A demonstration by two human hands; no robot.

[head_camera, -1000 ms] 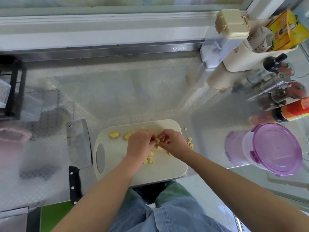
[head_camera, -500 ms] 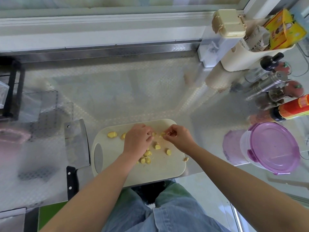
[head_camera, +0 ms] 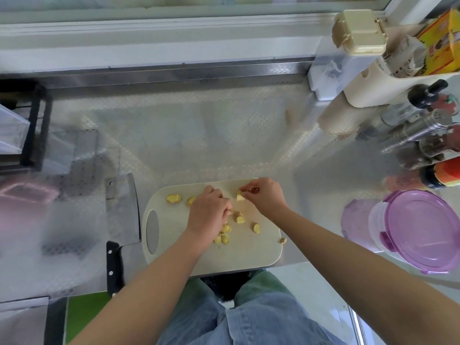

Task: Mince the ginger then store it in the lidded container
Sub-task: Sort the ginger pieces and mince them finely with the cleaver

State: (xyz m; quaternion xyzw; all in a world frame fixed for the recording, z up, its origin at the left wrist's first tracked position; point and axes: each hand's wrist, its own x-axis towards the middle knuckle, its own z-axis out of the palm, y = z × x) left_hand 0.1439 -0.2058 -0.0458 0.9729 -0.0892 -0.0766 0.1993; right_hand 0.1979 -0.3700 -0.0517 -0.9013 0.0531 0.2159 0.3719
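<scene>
We see the cutting board (head_camera: 249, 255) flat at the near edge of the metal counter (head_camera: 199, 135). The ginger (head_camera: 173, 198) lies on it as coarse yellow chunks, not finely cut. Most are scattered across the middle of the board, and one sits at its right edge.

The right hand (head_camera: 266, 197) is over the far side of the board and pinches one ginger piece (head_camera: 239, 196) between thumb and fingertips. The left hand (head_camera: 207, 212) is beside it, back toward the camera and fingers curled down among the chunks. The fingertips are hidden, so we cannot tell whether they grasp anything. The hand also covers several chunks in part.

The cleaver (head_camera: 123, 210) lies flat on the counter just left of the board, with its black handle toward the person. No hand touches it.

The container (head_camera: 418, 230), clear with a purple lid fitted on, stands on the counter to the right, well apart from the board. We cannot make out its contents.

The bottles (head_camera: 423, 130) at far right are blurred and partly cut off by the frame edge. At far left, a black rack (head_camera: 34, 125) and a pink shape are cut off and too smeared to identify.
</scene>
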